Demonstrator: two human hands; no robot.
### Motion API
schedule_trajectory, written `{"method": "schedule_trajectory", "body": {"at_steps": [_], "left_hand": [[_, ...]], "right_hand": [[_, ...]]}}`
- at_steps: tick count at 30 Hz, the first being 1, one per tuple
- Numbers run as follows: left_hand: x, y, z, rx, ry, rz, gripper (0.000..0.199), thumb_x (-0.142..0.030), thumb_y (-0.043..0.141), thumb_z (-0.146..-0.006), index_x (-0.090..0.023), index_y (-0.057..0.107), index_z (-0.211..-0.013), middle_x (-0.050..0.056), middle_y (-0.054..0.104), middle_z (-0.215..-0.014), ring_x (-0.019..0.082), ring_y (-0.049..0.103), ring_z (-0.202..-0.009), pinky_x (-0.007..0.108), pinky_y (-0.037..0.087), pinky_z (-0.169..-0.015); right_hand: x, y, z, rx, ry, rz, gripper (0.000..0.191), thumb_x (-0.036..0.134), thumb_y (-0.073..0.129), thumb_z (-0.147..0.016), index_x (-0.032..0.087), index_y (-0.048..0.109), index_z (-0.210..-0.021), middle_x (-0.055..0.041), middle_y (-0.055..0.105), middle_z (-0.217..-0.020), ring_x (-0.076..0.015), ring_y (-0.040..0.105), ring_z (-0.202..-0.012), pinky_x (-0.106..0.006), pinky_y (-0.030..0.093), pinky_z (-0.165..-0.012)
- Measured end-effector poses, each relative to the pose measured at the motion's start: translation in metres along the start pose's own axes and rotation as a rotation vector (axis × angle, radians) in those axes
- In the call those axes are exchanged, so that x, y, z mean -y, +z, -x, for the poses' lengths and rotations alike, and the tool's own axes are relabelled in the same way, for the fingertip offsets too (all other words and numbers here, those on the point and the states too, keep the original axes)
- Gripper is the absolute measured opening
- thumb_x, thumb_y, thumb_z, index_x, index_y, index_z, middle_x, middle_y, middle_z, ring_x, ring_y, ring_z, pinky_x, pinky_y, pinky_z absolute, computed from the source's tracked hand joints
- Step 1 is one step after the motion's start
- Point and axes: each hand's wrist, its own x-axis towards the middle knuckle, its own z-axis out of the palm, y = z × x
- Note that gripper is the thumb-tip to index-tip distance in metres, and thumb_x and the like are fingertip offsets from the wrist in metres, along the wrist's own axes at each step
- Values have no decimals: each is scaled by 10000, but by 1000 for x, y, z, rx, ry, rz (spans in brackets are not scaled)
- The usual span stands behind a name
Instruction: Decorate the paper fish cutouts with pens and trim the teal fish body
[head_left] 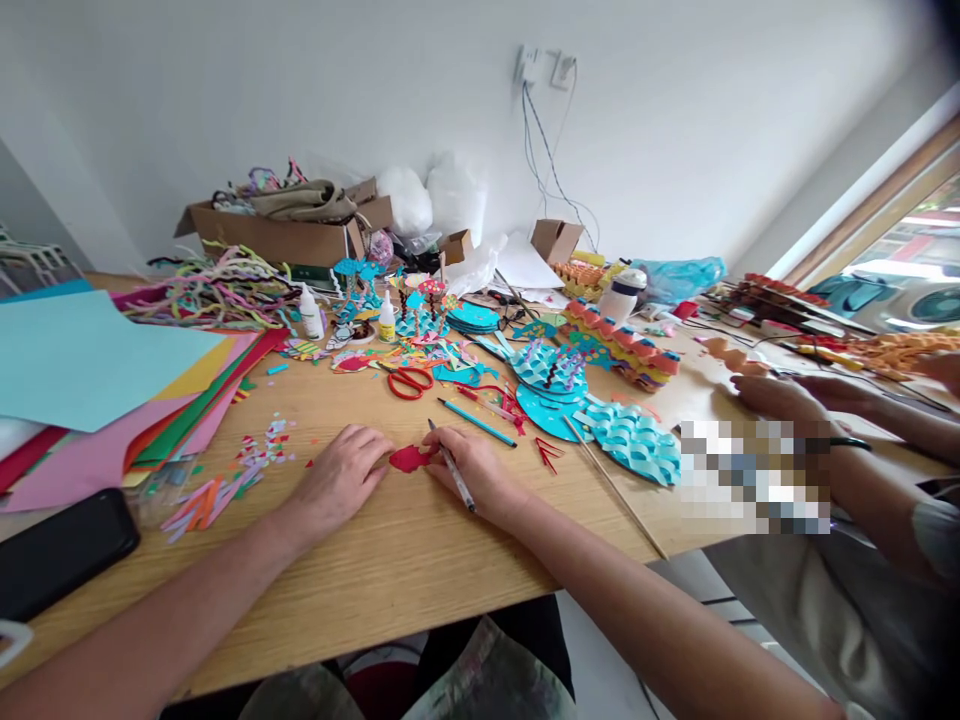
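- The wooden counter (352, 600) fills most of the view, its near half mostly bare wood, its far half crowded with craft pieces.
- A stack of coloured paper (97, 360) spreads over the left side, a pale blue sheet on top.
- A cardboard box (274, 240), heaped with cloth and other stuff, stands at the far left against the wall.
- A blue woven paper piece (637, 440) lies right of the person's hands, well apart from them.
- A black phone (67, 550) lies at the near left.
- The right hand (480, 475) pinches a slim pen, its fingertips also over the right end of a red paper piece.
- The left hand (341, 478) rests low, fingers bent and together, at that piece's left end; whether it grips the paper I cannot tell.
- Red-handled scissors (401, 378) lie just beyond the hands, a blue marker (478, 423) to their right.
- The slim pen (455, 470) slants from far left to near right.
- The red paper piece (409, 459) lies directly between the hands — long axis running left to right, from one hand to the other — and the right is slightly nearer, overlapping its end.
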Motion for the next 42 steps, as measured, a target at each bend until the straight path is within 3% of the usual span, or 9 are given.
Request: {"method": "schedule_trajectory", "body": {"at_steps": [14,19,22,25,30,35,42], "left_hand": [[-5,1,4,58,26,43,191,-63,480,-821,-152,622,-913,69,632,-937,204,542,-919,358,461,-840],[-5,2,8,42,65,33,240,-82,440,-850,-154,634,-971,78,644,-983,197,558,-934,347,473,-836],[-7,0,10,57,84,-13,297,-66,403,-848,-162,639,-1003,80,645,-1000,202,556,-948,353,477,-838],[-10,-3,11,74,115,-46,357,-40,369,-838,-157,630,-1052,88,637,-1036,212,543,-967,370,476,-843],[-11,-3,12,88,106,-48,408,-32,324,-847,-179,620,-1086,75,628,-1055,202,533,-971,372,478,-846],[-12,-1,13,118,115,-36,396,-59,301,-883,-174,601,-1115,63,637,-1064,187,543,-954,352,491,-834],[-14,0,13,127,96,-43,412,-42,307,-876,-198,597,-1124,42,638,-1098,186,540,-998,355,490,-866]], "right_hand": [[-11,-9,-23,23,-109,-18,152,148,542,-760,208,627,-871,-20,626,-770,-142,565,-688,-236,405,-626],[6,-17,-21,-56,77,-375,119,239,474,-800,186,579,-777,4,582,-674,-118,533,-626,-227,399,-585],[13,-15,-18,-88,261,-585,120,157,423,-757,191,538,-762,29,570,-606,-105,523,-572,-214,398,-552],[15,-11,-15,-134,365,-616,137,98,420,-680,200,489,-738,58,540,-533,-99,493,-521,-204,374,-512],[15,-4,-9,-109,300,-603,81,126,443,-669,203,469,-669,60,501,-536,-88,440,-492,-198,330,-462],[13,-1,-7,0,218,-590,54,162,461,-721,196,494,-694,44,536,-611,-84,455,-527,-199,346,-489],[9,3,-5,28,157,-441,92,126,476,-734,197,519,-774,27,596,-677,-86,478,-529,-199,359,-493]]}}
